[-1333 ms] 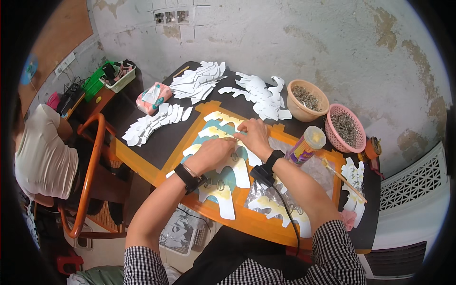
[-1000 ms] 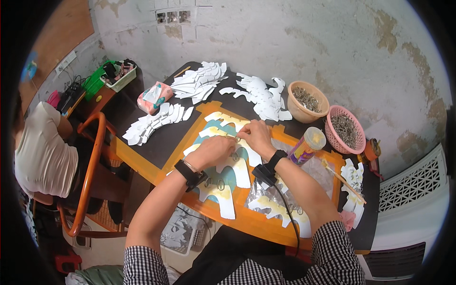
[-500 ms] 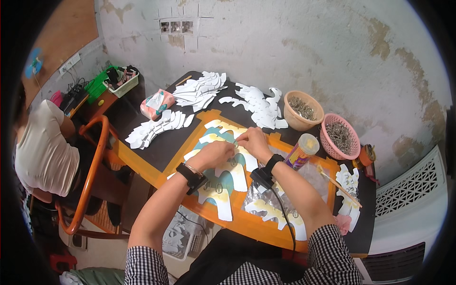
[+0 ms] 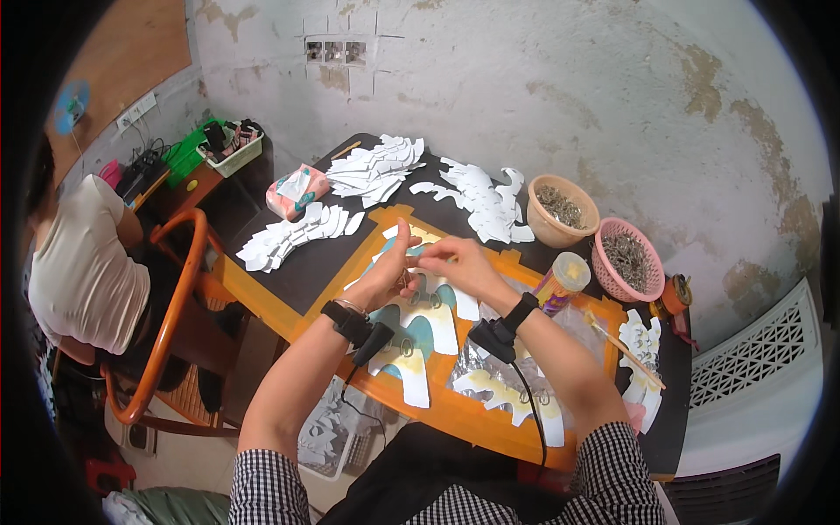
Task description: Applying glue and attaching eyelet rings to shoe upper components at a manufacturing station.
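Note:
My left hand (image 4: pixel 385 276) is turned palm inward with its thumb raised, and its curled fingers hold small metal loops (image 4: pixel 405 280). Against those fingers, my right hand (image 4: pixel 459 262) pinches; what lies between its fingertips is too small to make out. Below both hands lie white cut pieces (image 4: pixel 444 325) with yellowish smears and teal areas, set in an overlapping row on the orange-taped board (image 4: pixel 341 284). A metal loop (image 4: pixel 407 347) rests on the nearest piece. More smeared white pieces with loops (image 4: pixel 499 389) lie on clear plastic to the right.
Stacked white pieces (image 4: pixel 376 166) and a tissue pack (image 4: pixel 297 191) stand at the back. A beige bowl (image 4: pixel 534 214) and a pink basket (image 4: pixel 604 262) hold metal parts. Nearby are a lidded canister (image 4: pixel 564 280) and a brush (image 4: pixel 626 350). A person (image 4: pixel 92 271) sits at left.
My left hand has turned over from palm down, raising its thumb and showing metal loops in its fingers. My right hand has shifted slightly left and down, to the left fingers.

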### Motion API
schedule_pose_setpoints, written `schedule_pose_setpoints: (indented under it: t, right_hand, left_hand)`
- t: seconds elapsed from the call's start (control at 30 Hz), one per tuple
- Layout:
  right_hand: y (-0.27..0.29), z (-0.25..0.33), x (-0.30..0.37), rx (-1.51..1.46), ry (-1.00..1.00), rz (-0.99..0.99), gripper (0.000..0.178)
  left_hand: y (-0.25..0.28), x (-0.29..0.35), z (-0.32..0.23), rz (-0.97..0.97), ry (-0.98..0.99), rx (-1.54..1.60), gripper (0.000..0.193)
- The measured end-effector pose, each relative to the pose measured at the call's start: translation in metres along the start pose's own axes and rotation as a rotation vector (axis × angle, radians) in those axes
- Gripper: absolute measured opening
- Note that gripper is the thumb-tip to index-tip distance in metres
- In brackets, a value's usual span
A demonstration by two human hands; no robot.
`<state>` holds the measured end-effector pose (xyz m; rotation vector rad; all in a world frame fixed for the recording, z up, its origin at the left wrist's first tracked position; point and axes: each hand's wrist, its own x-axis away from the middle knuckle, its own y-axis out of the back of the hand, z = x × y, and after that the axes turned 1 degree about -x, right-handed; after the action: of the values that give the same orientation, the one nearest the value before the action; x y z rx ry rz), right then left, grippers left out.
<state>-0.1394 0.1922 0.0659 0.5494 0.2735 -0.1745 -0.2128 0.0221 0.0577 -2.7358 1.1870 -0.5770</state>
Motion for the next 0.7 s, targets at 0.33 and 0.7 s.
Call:
schedule_pose_setpoints:
  t: [0.33,0.7]
  right_hand:
    - [0.003,0.028,-0.005,-0.363,-0.214,0.192,0.014]
    - [0.057,-0.061,-0.043,0.034,-0.379,-0.139,0.014]
  left_hand:
    - [-0.004,0.026,-0.008,0.187,-0.059,-0.048,0.097]
    - [0.077,0.092,0.016,-0.424,-0.41,-0.279,0.042]
